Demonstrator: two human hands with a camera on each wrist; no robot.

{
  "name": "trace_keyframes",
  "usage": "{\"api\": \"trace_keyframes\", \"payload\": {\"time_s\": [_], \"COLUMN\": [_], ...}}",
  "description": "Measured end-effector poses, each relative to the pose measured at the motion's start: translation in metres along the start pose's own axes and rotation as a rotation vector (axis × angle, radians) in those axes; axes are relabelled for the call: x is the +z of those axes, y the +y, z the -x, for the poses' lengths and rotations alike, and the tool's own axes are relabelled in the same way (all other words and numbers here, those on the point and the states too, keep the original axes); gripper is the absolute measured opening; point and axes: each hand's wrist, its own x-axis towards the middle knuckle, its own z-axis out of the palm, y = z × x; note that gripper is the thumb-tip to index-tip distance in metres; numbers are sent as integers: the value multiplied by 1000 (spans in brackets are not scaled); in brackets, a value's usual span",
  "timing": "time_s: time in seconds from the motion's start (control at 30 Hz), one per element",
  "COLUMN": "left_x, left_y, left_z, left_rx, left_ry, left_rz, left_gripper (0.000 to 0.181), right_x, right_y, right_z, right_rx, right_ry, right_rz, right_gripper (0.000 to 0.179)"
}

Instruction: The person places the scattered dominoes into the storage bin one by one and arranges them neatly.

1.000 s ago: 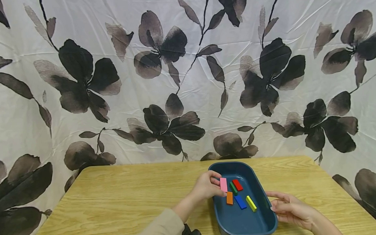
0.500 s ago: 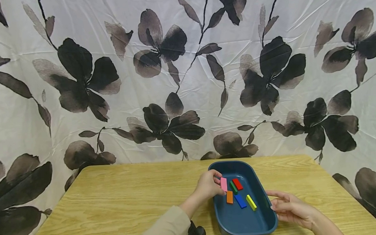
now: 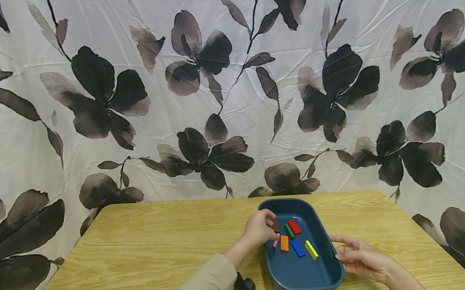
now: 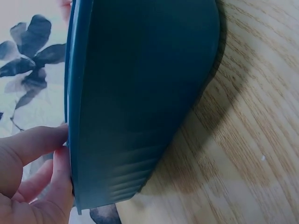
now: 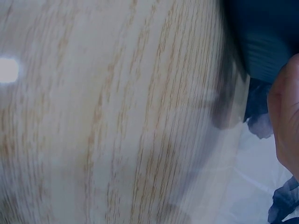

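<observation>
My left hand (image 3: 258, 227) reaches over the left rim of a deep blue plastic bin (image 3: 304, 274). Its fingers and thumb pinch a dark brown block (image 3: 276, 225) just inside that rim. A pink block (image 3: 276, 241) shows below the thumb tip, seen narrow side on. Near it in the bin lie an orange block (image 3: 284, 243), a green block (image 3: 289, 231), a red block (image 3: 294, 227), a blue block (image 3: 298, 248) and a yellow block (image 3: 311, 250). Outside the right wall, my right hand (image 3: 362, 258) touches the bin with fairly straight fingers. In the left wrist view, the bin wall hides the blocks.
The bin stands on a wood-grain table (image 3: 162, 239), towards its right side. Behind the table hangs a white cloth (image 3: 254, 118) with dark flowers. A small black object (image 3: 244, 286) shows beside the left sleeve (image 3: 211, 278).
The pink block in my left hand has dropped lower, near the thumb, and a dark brown block now shows between the fingers. My right hand has stayed at the bin's side.
</observation>
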Motion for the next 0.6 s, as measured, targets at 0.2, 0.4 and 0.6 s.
{"api": "trace_keyframes", "payload": {"time_s": [0.2,0.4,0.6], "left_x": [-9,-34,-59], "left_y": [-3,-8,-15], "left_z": [5,12,21], "left_rx": [38,72,74], "left_ry": [-63,-157,-223], "left_rz": [112,232,287], "left_gripper": [40,40,41], "right_x": [-1,-1,-1], "right_y": [1,1,0], "right_z": [1,1,0], "right_rx": [3,4,4], "right_ry": [-5,1,2], "right_rz": [4,7,2], "right_gripper": [42,42,41]}}
